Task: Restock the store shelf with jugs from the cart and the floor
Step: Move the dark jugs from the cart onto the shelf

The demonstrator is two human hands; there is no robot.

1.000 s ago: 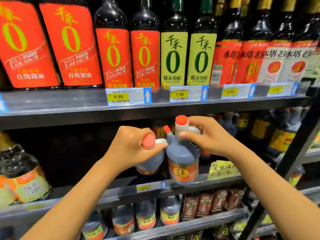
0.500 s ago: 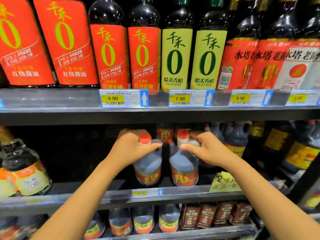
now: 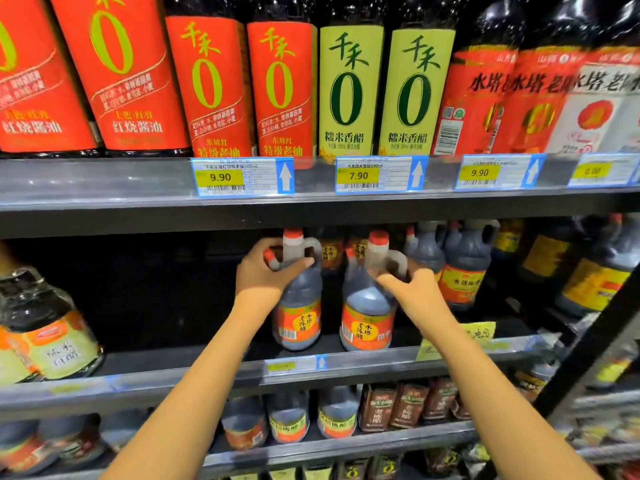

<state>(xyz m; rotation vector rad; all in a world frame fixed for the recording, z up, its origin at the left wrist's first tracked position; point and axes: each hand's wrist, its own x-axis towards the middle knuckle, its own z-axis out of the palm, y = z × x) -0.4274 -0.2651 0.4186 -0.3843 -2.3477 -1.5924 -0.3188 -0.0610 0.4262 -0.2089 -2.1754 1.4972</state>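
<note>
Stocked jugs (image 3: 464, 271) behind left jug (image 3: 301, 299), right jug (image 3: 367, 313) — upper shelf (image 3: 104, 202) overhead.

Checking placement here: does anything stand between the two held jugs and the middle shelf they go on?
Nothing visible does. The left jug, in the grip of the left hand, and the right jug, in the grip of the right hand, already appear to stand on the middle shelf. Same-label jugs behind them limit pushing deeper.
</note>
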